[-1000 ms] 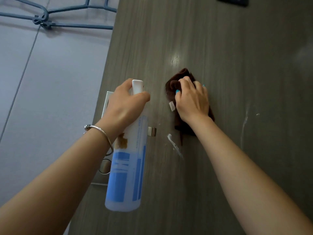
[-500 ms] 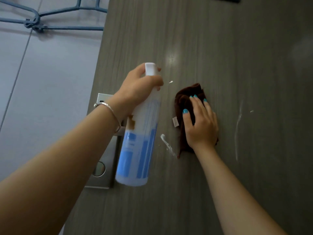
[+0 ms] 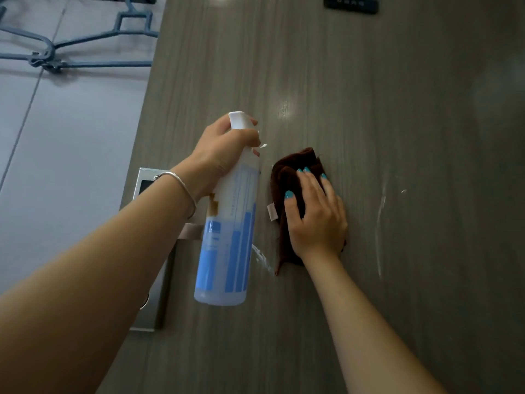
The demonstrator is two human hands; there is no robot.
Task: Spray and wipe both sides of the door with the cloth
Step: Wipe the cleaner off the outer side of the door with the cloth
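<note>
Left hand grips spray bottle in front of door, nozzle near the door face. Right hand just right of the bottle, pressing cloth flat on door. Lock plate behind bottle and left forearm, at door's left edge. Hangers top left, beyond that edge.

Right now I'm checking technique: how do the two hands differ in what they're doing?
The left hand curls round the spray bottle, held off the door; the right hand lies with straight fingers on the brown cloth, pressing it against the door. The left wrist wears a bracelet; the right wrist is bare. Both work near the lock plate.
</note>
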